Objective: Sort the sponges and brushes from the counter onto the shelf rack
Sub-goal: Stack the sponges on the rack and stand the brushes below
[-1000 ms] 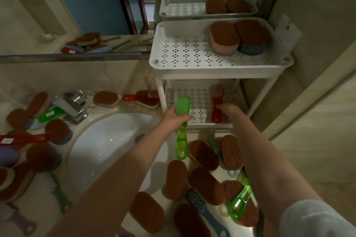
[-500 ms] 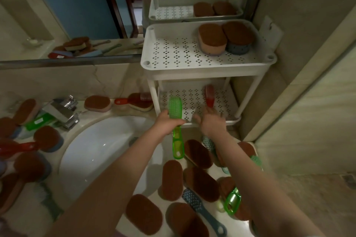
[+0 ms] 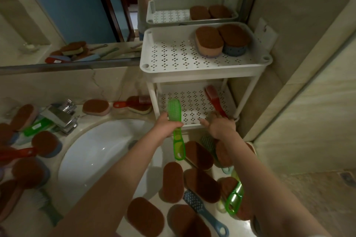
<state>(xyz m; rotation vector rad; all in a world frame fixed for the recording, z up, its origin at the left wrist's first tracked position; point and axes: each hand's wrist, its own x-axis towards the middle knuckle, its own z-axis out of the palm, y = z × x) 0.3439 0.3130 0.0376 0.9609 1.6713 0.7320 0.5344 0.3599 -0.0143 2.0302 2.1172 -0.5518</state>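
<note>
My left hand (image 3: 167,124) grips a green brush (image 3: 175,119) by its middle, bristle head up, at the front edge of the white rack's lower shelf (image 3: 192,102). A red brush (image 3: 214,100) lies on that shelf at the right. My right hand (image 3: 218,124) hovers just in front of its handle, fingers spread and holding nothing. The top shelf (image 3: 173,54) carries two brown-topped sponges (image 3: 209,41) at its back right. Several brown sponges (image 3: 172,181), a blue brush (image 3: 202,211) and another green brush (image 3: 234,198) lie on the counter below my arms.
A white sink basin (image 3: 100,152) sits left of my arms, with a chrome tap (image 3: 61,114) behind it. More sponges and brushes crowd the counter's left side (image 3: 28,159). A mirror (image 3: 67,15) runs along the back wall; a tiled wall stands right of the rack.
My right hand has let go of the red brush, which now lies on the lower shelf, and has drawn back a little. My left hand still holds the green brush at the shelf edge.
</note>
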